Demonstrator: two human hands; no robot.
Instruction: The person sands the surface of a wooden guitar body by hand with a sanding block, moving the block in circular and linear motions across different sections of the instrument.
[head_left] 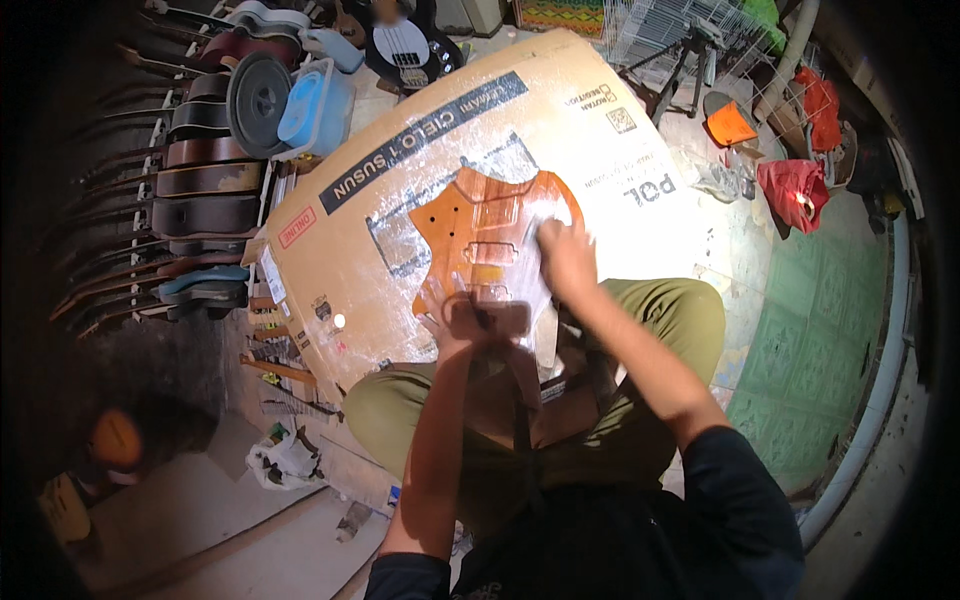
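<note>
An orange-brown wooden electric guitar body point(450, 240) with routed cavities and a few dark holes lies on a flattened cardboard sheet point(600, 160) before my crossed legs. My left hand point(457, 318) rests on its near left part, fingers spread and stretched out flat, steadying nothing else. My right hand point(568, 262) presses on the right side of the body with curled fingers. What lies under those fingers, if anything, is hidden. Pale dusty marks and bright glare cover the wood around that hand.
Several guitars point(205, 180) stand in a row at the left. Beside them are a grey round lid point(262, 103) and a clear plastic tub point(325, 110). A black tripod point(690, 70), wire racks point(640, 30) and a red bag point(795, 190) occupy the far right.
</note>
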